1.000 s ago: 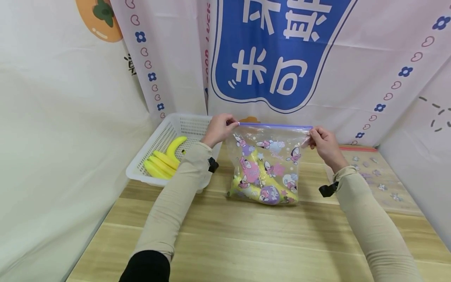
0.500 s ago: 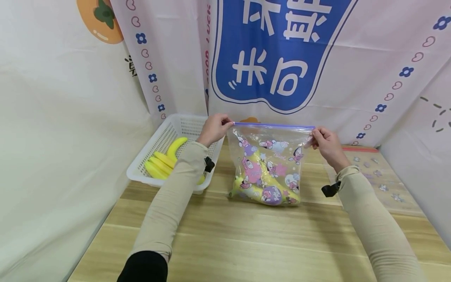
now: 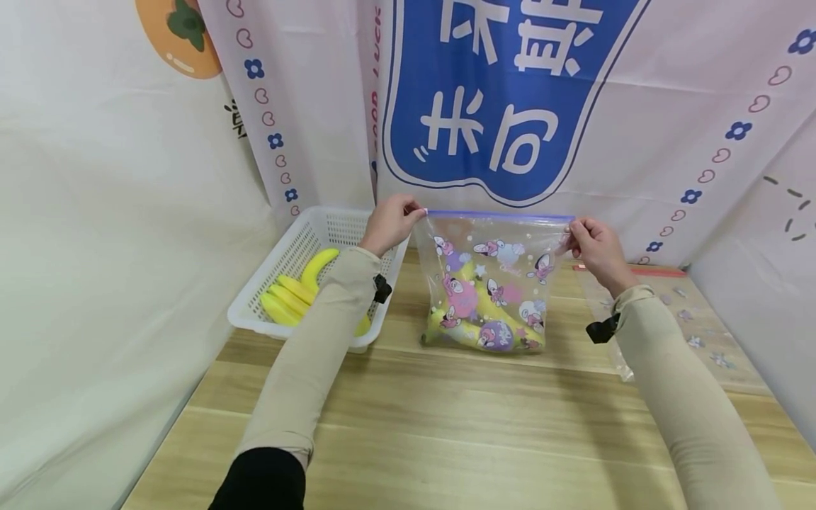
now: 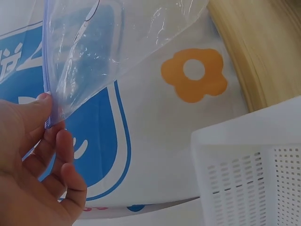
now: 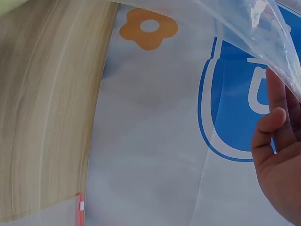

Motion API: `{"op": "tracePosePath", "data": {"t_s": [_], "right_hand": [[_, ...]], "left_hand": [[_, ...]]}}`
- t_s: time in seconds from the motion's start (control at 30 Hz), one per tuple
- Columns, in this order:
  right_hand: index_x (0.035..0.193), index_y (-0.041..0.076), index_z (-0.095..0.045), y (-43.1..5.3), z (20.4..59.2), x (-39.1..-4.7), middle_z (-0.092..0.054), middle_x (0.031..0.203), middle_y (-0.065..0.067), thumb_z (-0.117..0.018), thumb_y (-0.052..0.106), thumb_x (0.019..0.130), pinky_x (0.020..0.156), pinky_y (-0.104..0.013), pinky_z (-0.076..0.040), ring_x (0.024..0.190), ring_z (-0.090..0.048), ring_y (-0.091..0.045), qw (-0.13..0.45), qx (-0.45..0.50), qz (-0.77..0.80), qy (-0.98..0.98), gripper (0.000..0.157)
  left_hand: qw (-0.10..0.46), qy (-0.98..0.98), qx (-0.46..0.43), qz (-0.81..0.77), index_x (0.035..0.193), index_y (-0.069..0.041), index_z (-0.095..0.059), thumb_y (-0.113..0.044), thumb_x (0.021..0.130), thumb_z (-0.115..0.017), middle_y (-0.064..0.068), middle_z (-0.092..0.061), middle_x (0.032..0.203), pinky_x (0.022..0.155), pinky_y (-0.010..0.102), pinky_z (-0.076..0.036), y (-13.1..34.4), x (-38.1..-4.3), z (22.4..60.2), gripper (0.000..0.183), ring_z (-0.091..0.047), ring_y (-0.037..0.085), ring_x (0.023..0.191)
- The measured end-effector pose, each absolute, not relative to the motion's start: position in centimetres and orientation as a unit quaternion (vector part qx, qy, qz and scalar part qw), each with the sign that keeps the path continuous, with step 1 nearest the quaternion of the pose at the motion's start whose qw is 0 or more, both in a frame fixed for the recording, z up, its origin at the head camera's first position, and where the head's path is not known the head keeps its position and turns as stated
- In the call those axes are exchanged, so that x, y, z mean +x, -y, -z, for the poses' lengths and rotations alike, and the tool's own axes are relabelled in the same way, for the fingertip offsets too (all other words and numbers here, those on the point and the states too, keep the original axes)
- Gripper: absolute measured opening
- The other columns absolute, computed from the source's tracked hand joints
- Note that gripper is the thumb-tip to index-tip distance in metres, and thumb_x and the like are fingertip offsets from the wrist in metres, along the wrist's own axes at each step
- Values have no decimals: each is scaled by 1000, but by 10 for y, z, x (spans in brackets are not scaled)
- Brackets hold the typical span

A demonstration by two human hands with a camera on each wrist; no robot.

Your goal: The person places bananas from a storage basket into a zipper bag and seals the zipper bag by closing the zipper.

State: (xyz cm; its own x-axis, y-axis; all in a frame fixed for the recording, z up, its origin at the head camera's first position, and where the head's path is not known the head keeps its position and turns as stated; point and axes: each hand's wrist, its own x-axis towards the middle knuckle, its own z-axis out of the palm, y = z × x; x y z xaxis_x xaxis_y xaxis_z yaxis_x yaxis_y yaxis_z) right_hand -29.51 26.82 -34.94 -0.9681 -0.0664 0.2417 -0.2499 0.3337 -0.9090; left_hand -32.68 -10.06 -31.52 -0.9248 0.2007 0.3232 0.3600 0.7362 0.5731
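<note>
Printed bag [image 3: 494,283] with bananas [image 3: 487,312] in its bottom sits slightly higher in head view than half a second ago, right of the white basket [image 3: 344,225]. Lifted or pushed back, can't tell which; likely means both hands are relocating it. Left hand [image 3: 387,223] pinches the zip corner nearest the basket, right hand [image 3: 596,251] grips the corner farther from it. Loose bananas [image 3: 285,304] lie inside the basket

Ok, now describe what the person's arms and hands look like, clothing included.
The left hand and right hand are ungloved. Wrinkled beige sleeves reach both wrists, where small black attachments sit. Higher up on the left, black fabric shows.
</note>
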Motion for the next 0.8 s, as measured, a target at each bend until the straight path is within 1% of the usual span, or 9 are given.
{"op": "tracePosePath", "data": {"t_s": [0.17, 0.33, 0.6, 0.8], "right_hand": [[98, -1, -54, -268, 343, -303, -62, 77, 3, -41, 34, 101, 55, -18, -46, 69, -61, -7, 92, 94, -555, 821, 37], [99, -1, -54, -266, 337, -310, -63, 79, 4, -42, 34, 101, 56, -19, -47, 71, -63, -7, 99, 87, -549, 825, 37], [101, 5, -55, -261, 331, -319, -60, 88, -3, -40, 41, 99, 60, -25, -54, 80, -61, -13, 92, 57, -553, 826, 39], [101, 2, -54, -253, 327, -326, -58, 96, -7, -41, 36, 100, 68, -25, -55, 86, -61, -13, 108, 58, -589, 799, 37]], "left_hand": [[132, 924, -151, 326, 93, -11, -70, -27, 95, -59, 0, -64, 86, 66, 28, -46, 97, -336, 311, 19, -56, 14, 77], [155, 919, -151, 331, 94, -10, -70, -26, 94, -60, 1, -65, 88, 67, 28, -47, 95, -345, 309, 18, -56, 15, 78], [162, 905, -132, 371, 96, -6, -69, -21, 95, -59, 5, -64, 92, 70, 27, -47, 90, -356, 305, 18, -55, 16, 82], [186, 900, -108, 380, 96, -6, -69, -20, 95, -60, 6, -62, 90, 70, 27, -45, 87, -368, 302, 17, -53, 17, 83]]}}
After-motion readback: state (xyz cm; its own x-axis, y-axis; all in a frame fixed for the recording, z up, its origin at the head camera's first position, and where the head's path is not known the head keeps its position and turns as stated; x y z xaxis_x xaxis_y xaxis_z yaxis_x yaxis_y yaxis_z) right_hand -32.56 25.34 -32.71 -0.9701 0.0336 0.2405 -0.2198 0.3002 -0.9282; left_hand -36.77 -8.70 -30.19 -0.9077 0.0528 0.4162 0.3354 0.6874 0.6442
